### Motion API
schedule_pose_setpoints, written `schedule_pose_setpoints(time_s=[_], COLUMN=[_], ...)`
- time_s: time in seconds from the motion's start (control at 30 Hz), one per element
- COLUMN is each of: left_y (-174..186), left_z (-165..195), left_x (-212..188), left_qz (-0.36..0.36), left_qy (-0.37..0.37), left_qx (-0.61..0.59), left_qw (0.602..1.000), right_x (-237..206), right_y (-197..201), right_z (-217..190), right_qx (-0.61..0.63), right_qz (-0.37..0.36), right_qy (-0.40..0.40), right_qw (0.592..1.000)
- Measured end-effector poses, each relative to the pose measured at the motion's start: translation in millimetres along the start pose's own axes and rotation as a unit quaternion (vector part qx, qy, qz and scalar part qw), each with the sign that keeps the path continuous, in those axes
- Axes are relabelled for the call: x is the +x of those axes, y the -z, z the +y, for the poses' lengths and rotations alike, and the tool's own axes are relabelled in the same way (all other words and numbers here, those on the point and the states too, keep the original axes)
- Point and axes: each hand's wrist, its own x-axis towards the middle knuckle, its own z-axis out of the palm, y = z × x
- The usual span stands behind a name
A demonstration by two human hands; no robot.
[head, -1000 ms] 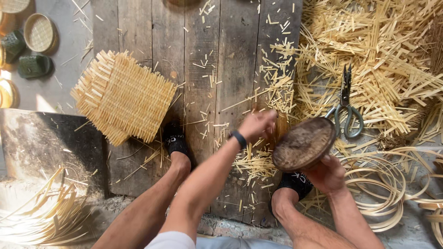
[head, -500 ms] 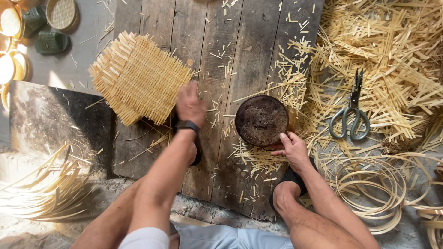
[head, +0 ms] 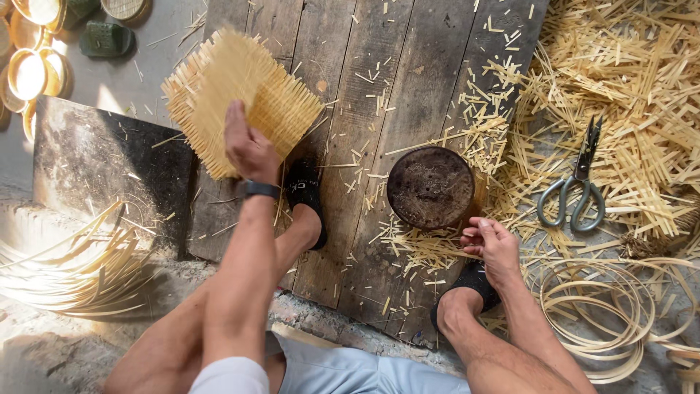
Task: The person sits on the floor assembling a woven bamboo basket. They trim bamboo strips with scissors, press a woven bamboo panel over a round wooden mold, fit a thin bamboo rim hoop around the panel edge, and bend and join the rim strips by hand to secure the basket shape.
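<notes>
Nearest the camera, the right hand hangs over loose bamboo offcuts, fingers loosely curled and partly apart, clamped on nothing visible. Just beyond and left of those fingertips sits a round dark mould, flat on the plank board, close to but apart from the fingers. Farther out, the left hand rests on a woven bamboo mat; fingers together, pressed flat against the weave, thumb side hidden, so a full grip cannot be confirmed. Mat lies directly under and ahead of the left fingers, one diagonal running away from them; left hand is the nearer. Right of the mould, well apart from the right fingers: grey-handled shears on straw-coloured strips. Far left: small round baskets. No packages, labels or signs visible.
</notes>
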Motion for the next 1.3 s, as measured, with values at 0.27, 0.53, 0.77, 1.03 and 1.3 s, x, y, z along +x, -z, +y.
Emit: schedule_pose_setpoints(time_s=[0.27,0.53,0.77,1.03,1.3], left_y=[-9.7,-17.5,-81.4,-59.4,-24.0], left_z=[140.9,147.7,102.7,98.8,126.4], left_x=[-209.8,-182.8,-150.3,-162.6,-152.3], left_qz=[-0.339,-0.371,-0.480,-0.486,-0.443], left_qy=[-0.425,-0.210,0.333,0.320,0.246], left_qx=[-0.072,-0.211,-0.360,-0.340,-0.187], left_qw=[0.836,0.880,0.727,0.739,0.841], right_x=[8.8,21.1,21.4,-0.1,-88.1], right_y=[-2.9,-18.1,-7.3,21.8,220.0], right_z=[-47.1,-51.1,-40.4,-14.2,-33.6], right_qx=[0.164,-0.117,-0.110,-0.124,-0.435], right_qz=[-0.121,0.028,0.033,0.102,0.383], right_qy=[0.069,0.073,0.068,0.188,0.128], right_qw=[0.977,0.990,0.991,0.969,0.805])
